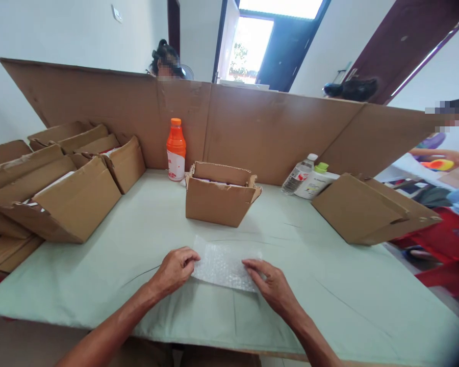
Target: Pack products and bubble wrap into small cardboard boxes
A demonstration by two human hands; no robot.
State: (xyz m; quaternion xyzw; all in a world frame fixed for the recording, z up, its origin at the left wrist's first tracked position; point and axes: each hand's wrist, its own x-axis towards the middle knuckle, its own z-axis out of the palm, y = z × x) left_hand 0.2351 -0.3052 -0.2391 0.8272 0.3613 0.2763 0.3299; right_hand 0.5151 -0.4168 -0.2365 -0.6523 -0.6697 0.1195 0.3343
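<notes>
A clear sheet of bubble wrap, perhaps a flat pouch, lies on the pale green tablecloth in front of me. My left hand pinches its left edge with curled fingers. On the opposite side, my right hand has its thumb and fingers closed on the right part of the wrap. Just beyond the wrap stands an open cardboard box; its contents barely show above the front wall.
Several open cardboard boxes crowd the left side. Along a tall cardboard divider stand an orange bottle, a clear water bottle and a white bottle with green cap. Another box leans at right. People sit beyond.
</notes>
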